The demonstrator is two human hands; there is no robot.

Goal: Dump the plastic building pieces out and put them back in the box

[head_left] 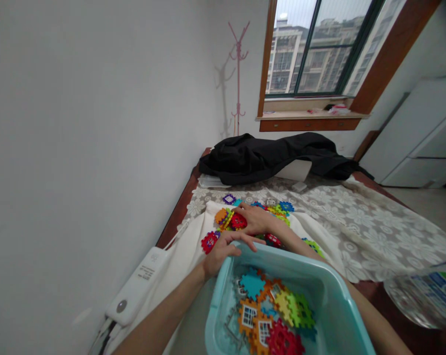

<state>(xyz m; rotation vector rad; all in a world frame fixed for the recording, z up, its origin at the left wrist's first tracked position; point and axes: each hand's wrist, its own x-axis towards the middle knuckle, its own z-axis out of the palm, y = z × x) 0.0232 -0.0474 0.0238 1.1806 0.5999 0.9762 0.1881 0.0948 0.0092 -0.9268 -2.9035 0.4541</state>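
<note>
My left hand [223, 250] lies at the far left corner of a light blue plastic basin [343, 291], fingers stretched out and apart over the rim. Beyond the rim, my right hand [256, 219] reaches over a pile of gear-edged plastic pieces, its fingers spread around a red gear piece [239, 221]. An orange piece [220, 216] and another red piece [209, 242] lie left of it. Blue [286, 206] and green [312, 246] pieces lie to its right. Inside the basin are several more, among them a blue gear [252, 284] and a red gear [284, 339].
White cloth [193, 246] lies under the pile on a patterned tablecloth [386, 222]. Black fabric [282, 153] covers the table's far end. A power strip [136, 286] sits by the left wall. A clear plastic bottle [423, 293] lies at the right.
</note>
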